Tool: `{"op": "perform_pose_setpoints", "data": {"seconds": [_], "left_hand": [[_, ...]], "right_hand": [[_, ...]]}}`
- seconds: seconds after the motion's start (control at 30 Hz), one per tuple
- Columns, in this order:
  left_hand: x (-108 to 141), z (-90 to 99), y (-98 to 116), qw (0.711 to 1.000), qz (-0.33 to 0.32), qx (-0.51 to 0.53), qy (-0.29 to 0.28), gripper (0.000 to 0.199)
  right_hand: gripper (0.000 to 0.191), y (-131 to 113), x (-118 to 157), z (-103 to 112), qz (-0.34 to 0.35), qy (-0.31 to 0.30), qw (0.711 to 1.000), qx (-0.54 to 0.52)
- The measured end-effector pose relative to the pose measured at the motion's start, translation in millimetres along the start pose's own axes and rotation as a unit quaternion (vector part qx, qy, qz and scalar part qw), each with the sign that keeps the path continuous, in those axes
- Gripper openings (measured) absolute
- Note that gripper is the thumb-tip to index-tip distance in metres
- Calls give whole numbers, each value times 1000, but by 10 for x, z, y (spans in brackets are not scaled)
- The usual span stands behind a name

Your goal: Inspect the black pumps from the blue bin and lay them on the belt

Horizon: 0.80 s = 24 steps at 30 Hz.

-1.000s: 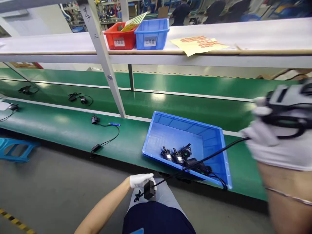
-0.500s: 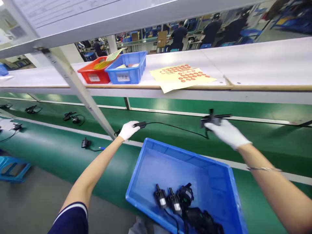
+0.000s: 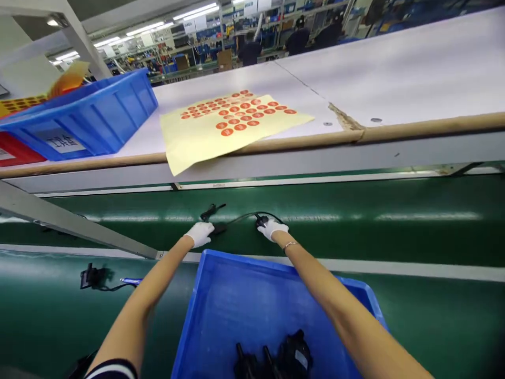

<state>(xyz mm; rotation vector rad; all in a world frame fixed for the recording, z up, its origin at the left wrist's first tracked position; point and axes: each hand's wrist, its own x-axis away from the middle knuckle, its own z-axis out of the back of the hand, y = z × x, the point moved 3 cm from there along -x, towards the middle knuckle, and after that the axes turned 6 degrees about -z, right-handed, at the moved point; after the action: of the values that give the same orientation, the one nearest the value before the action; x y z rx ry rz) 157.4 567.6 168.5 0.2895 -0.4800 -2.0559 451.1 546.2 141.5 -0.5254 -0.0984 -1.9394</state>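
Note:
My left hand, in a white glove, is closed on a small black oblong block at one end of a thin black cable. The cable curves over to my gloved right hand, which is closed on a black device at the other end. Both hands are low over the green belt, just behind the blue bin. Another small black corded piece lies beyond my left hand. Inside the blue bin are several black devices near its front.
A black device with a cable lies on the green surface at left. Above the belt runs a white shelf with yellow sticker sheets and a blue tray. A metal post slants at left.
My right hand has moved left and down with the black device, closer to my left hand, and the cable now bends between them. The view has shifted right and nearer the shelf.

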Motion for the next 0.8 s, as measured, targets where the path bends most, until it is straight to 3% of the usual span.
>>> {"op": "perform_pose_setpoints", "data": {"seconds": [0.1,0.2,0.27,0.4,0.5,0.57,0.67,0.8], "left_hand": [[418,372,82,997,52,26,60,26],[1082,502,437,985,82,77,128,42],[1587,327,780,982,72,136,111,42],[2355,-474,1348,964,56,259,-20,29],[2515,-1046,1493,937,94,329,-74,25],[2464,-1277,1542,914,123,378,-84,29],[2348,-1393,1734,862,134,478,-102,42],[2513,-1296,2219,741,108,630,-205,57]], "right_hand": [[43,235,362,85,65,-13,998,2],[40,584,1076,-116,113,-49,992,14],[36,793,1639,-433,115,-81,990,33],[27,1043,2433,-1065,79,-105,989,67],[25,1090,2658,-1229,92,-83,991,59],[25,1074,2773,-1183,121,-51,990,43],[18,1025,3080,-951,175,10,984,9],[23,1026,3760,-518,243,88,963,-69]]}}
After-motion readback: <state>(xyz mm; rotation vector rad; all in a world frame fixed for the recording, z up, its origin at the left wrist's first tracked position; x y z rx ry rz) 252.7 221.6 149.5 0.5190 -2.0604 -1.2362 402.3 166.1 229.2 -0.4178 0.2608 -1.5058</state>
